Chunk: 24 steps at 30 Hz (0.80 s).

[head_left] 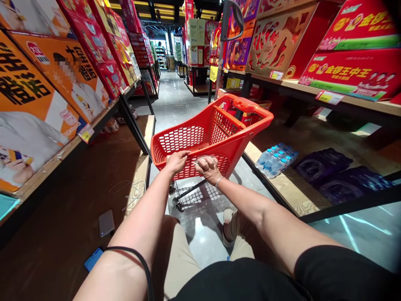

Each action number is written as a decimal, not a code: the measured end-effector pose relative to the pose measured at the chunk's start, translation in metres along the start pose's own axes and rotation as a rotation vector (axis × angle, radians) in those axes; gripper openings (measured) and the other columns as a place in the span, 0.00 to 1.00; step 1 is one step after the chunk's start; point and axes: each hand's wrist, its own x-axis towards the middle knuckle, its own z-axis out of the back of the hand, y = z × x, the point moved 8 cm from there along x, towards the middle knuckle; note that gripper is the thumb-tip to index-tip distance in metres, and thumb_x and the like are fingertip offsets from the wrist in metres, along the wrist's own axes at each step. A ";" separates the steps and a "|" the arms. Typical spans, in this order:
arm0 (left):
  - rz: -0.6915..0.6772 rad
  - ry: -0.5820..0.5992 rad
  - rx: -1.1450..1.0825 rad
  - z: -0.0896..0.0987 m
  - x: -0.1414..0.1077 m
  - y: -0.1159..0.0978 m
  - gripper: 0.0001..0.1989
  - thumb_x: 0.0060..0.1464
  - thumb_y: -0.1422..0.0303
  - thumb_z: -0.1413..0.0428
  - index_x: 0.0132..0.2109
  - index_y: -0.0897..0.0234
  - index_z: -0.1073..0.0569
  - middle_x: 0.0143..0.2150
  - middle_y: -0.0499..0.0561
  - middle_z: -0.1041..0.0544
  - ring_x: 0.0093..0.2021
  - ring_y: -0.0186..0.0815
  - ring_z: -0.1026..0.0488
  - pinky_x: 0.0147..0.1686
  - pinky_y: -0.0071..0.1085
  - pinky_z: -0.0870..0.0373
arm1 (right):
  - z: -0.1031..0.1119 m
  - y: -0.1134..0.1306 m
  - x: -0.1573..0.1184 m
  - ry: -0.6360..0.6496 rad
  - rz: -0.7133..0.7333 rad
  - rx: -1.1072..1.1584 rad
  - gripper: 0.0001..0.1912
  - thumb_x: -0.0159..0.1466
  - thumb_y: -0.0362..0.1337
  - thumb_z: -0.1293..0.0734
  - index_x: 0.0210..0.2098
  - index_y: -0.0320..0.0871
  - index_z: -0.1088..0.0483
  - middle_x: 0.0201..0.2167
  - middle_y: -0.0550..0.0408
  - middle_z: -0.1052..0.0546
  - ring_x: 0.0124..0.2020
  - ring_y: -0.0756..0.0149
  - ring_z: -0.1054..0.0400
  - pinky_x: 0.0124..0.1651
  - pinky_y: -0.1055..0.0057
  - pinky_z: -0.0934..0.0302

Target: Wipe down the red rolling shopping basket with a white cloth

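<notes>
Here the left hand [177, 163] clamps fingers on the honeycombed plastic cart [225, 141]; the right hand [208, 168] curls fingers, grip unclear.

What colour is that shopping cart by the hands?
The shopping cart is bright orange-red; it shows in the head view.

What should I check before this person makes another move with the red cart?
1. Red cart upright: ok.
2. Left hand on the cart's near rim: ok.
3. Right hand touching the cart: cannot tell; it is by the near side, with something clear at its fingers.
4. A hand on the handle: not ok, neither is there.
5. Bottle pack apart from the cart: ok, on the low right shelf.
</notes>
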 end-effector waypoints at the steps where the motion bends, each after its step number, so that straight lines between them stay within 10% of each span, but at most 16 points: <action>1: 0.004 -0.006 0.001 0.000 0.000 0.001 0.20 0.64 0.68 0.51 0.59 0.60 0.23 0.58 0.51 0.20 0.60 0.40 0.25 0.66 0.34 0.40 | -0.008 0.002 -0.004 0.015 0.016 -0.023 0.23 0.71 0.32 0.39 0.58 0.68 0.34 0.66 0.60 0.35 0.67 0.56 0.50 0.68 0.41 0.55; 8: 0.037 -0.059 0.001 0.008 -0.007 0.011 0.19 0.64 0.67 0.51 0.56 0.55 0.21 0.54 0.46 0.18 0.55 0.39 0.23 0.64 0.33 0.37 | -0.041 0.017 -0.029 0.115 0.219 -0.123 0.13 0.71 0.34 0.37 0.50 0.57 0.27 0.60 0.57 0.28 0.59 0.57 0.43 0.60 0.49 0.46; 12: 0.039 -0.068 -0.004 0.016 -0.009 0.017 0.19 0.62 0.67 0.51 0.54 0.54 0.20 0.52 0.45 0.17 0.55 0.39 0.23 0.61 0.33 0.34 | -0.002 0.008 -0.008 0.017 0.307 -0.168 0.15 0.74 0.38 0.41 0.56 0.59 0.30 0.63 0.57 0.31 0.61 0.56 0.47 0.59 0.53 0.47; 18: 0.071 -0.077 0.022 0.028 -0.015 0.026 0.18 0.62 0.63 0.51 0.53 0.53 0.20 0.52 0.46 0.17 0.57 0.44 0.25 0.67 0.45 0.45 | 0.074 -0.022 0.025 -0.385 0.045 -0.165 0.17 0.74 0.40 0.41 0.59 0.63 0.31 0.65 0.57 0.36 0.68 0.56 0.56 0.66 0.52 0.54; 24: 0.068 -0.083 0.079 0.036 -0.025 0.031 0.19 0.62 0.59 0.50 0.54 0.54 0.21 0.55 0.48 0.18 0.60 0.44 0.26 0.66 0.45 0.44 | -0.008 0.013 -0.007 -0.005 0.166 -0.117 0.15 0.73 0.38 0.39 0.56 0.60 0.29 0.61 0.56 0.31 0.61 0.57 0.47 0.61 0.51 0.48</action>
